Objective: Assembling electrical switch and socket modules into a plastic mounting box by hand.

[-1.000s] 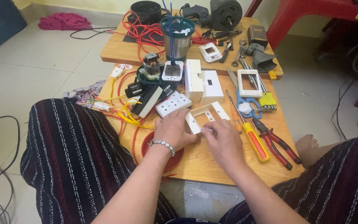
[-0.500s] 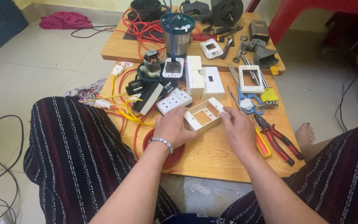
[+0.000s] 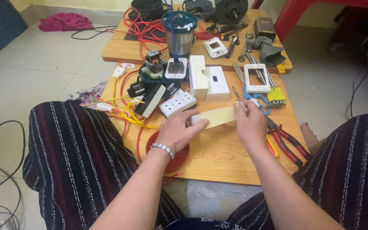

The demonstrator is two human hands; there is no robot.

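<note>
Two hands now share one part: your left hand point(image 3: 179, 130) and your right hand point(image 3: 248, 124) each close on an end of the pale cream switch box point(image 3: 216, 116), and the box hangs between them just above the worktop point(image 3: 218, 159). Half a second earlier the box showed its open face, with the white rim and inner recess turned up. It now shows a plain, flat cream side, so you have rotated it about its long axis. The left hand has also shifted from resting on the worktop to gripping the box end with thumb and fingers. Judged from this, the inspection or fitting work has moved to the back or side of the box.

Just beyond your left hand lies the white multi-socket block point(image 3: 177, 102). Just beyond your right hand lie the blue-handled scissors point(image 3: 257, 96). To the outer side of your right hand lie the red-handled pliers point(image 3: 287, 140), close to the wrist. Under your left wrist sits a red round lid point(image 3: 170, 150), partly covered by the forearm.
</note>
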